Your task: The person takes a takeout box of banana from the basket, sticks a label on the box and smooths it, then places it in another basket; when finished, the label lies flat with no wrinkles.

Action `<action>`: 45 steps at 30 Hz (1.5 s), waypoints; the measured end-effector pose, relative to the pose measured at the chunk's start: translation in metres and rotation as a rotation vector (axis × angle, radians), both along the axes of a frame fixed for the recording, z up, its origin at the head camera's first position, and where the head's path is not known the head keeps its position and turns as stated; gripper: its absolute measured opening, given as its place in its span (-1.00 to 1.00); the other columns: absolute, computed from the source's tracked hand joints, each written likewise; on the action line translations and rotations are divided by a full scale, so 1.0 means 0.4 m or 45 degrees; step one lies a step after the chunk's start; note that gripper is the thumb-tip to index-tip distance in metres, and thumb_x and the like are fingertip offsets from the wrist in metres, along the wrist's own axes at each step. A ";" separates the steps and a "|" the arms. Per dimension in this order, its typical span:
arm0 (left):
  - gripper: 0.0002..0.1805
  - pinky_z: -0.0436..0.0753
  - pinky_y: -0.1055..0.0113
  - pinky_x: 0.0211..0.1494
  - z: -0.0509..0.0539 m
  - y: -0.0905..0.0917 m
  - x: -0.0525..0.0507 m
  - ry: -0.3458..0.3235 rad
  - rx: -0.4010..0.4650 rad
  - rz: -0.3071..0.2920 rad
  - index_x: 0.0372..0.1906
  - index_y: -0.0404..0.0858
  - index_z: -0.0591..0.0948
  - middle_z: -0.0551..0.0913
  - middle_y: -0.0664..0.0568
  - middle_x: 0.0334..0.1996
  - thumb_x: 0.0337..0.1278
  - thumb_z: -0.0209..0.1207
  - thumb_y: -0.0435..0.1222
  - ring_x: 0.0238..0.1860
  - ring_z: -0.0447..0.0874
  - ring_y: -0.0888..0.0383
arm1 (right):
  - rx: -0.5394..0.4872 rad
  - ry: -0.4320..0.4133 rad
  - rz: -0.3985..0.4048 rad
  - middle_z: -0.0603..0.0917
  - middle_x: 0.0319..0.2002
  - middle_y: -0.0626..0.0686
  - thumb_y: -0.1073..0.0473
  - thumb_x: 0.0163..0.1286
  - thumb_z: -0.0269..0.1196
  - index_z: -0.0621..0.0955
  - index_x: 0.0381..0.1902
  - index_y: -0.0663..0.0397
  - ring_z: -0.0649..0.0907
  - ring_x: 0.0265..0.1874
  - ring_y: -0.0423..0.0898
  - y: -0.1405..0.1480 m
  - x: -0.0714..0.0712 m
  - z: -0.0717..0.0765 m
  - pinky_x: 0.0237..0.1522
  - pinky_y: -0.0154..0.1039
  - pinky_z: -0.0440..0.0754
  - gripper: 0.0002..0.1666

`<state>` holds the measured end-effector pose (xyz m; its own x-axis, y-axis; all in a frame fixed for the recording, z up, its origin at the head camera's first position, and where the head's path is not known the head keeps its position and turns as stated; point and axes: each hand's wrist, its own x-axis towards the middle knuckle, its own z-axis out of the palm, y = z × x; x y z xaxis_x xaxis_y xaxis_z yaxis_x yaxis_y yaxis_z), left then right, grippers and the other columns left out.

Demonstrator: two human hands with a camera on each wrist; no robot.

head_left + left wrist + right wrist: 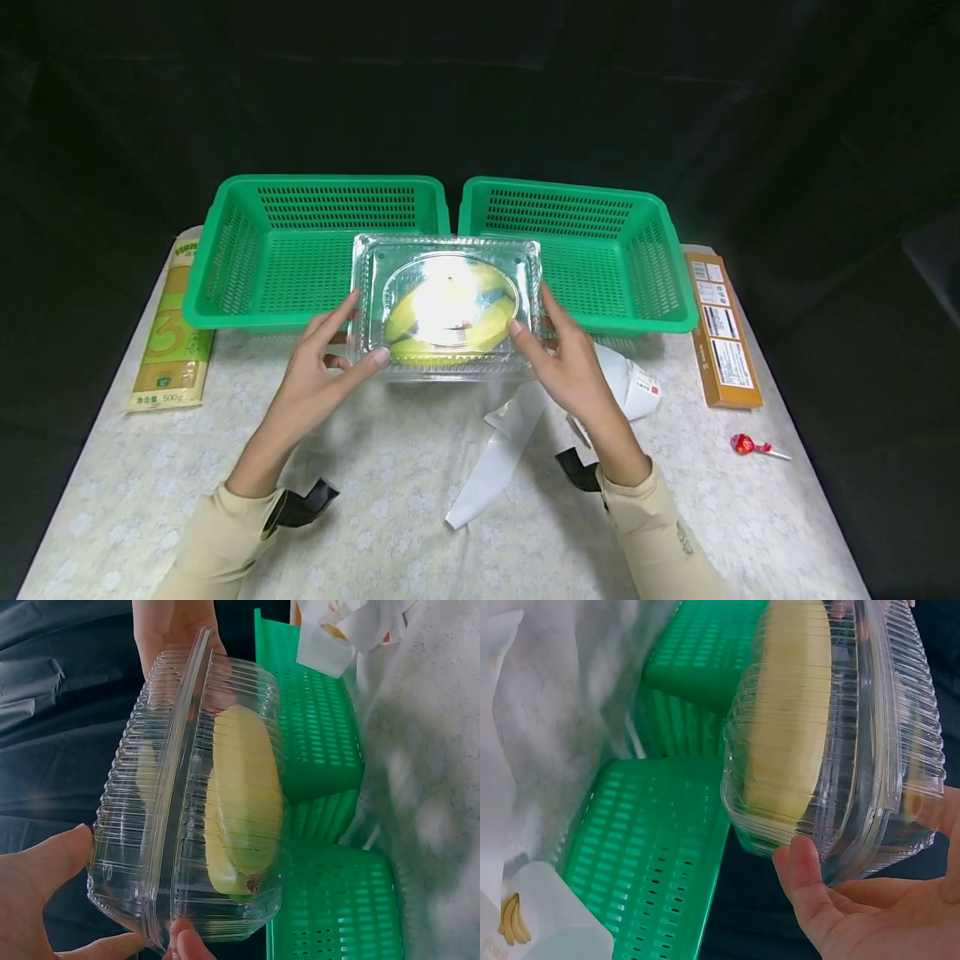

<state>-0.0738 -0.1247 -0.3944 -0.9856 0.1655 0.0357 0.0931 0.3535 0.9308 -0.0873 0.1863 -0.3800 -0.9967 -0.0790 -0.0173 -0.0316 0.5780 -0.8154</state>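
Note:
A clear plastic clamshell box (450, 243) with yellow-green bananas (491, 323) inside is held up over the table, in front of the baskets. My left hand (315, 371) grips its left end, thumb on the near side. At the opposite end my right hand (566, 367) holds it, thumb over the near corner. The left wrist view shows the lid seam closed and a banana (244, 795) behind the ribbed wall. In the right wrist view, the thumb (806, 862) presses the box's edge. Some fingers are hidden by the box.
Two green baskets (240, 321) (675, 321) stand side by side at the back. White packaging with a loose strip (491, 475) lies below the box. A yellow noodle packet (168, 350) is left, an orange box (720, 333) right, a red lollipop (742, 444) nearer.

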 end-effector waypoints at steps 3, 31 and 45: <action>-0.13 0.51 0.47 -0.11 0.001 0.007 -0.009 -0.007 -0.004 -0.004 0.58 0.16 0.12 0.34 -0.10 0.38 0.28 0.29 -0.18 0.09 0.43 0.03 | 0.001 0.011 0.001 0.13 0.59 0.18 -0.16 0.51 0.14 0.01 0.62 -0.04 0.45 0.41 0.21 0.010 -0.008 0.000 0.26 0.14 0.56 -0.08; -0.19 0.57 0.03 0.27 0.027 0.084 -0.074 -0.144 0.092 -0.064 0.57 0.21 0.12 0.31 -0.06 0.49 0.34 0.24 -0.11 0.27 0.43 -0.10 | -0.099 -0.020 -0.136 0.42 0.44 0.27 -0.18 0.52 0.12 0.24 0.56 -0.04 0.45 0.39 0.23 0.108 -0.092 0.022 0.28 0.21 0.49 -0.22; -0.22 0.58 0.05 0.30 0.029 0.145 -0.117 -0.176 0.224 -0.110 0.56 0.11 0.21 0.33 -0.02 0.50 0.32 0.26 -0.18 0.33 0.49 -0.06 | -0.156 -0.001 -0.202 0.45 0.42 0.20 -0.19 0.53 0.08 0.25 0.55 0.03 0.56 0.30 0.12 0.162 -0.115 0.031 0.08 -0.29 0.60 -0.22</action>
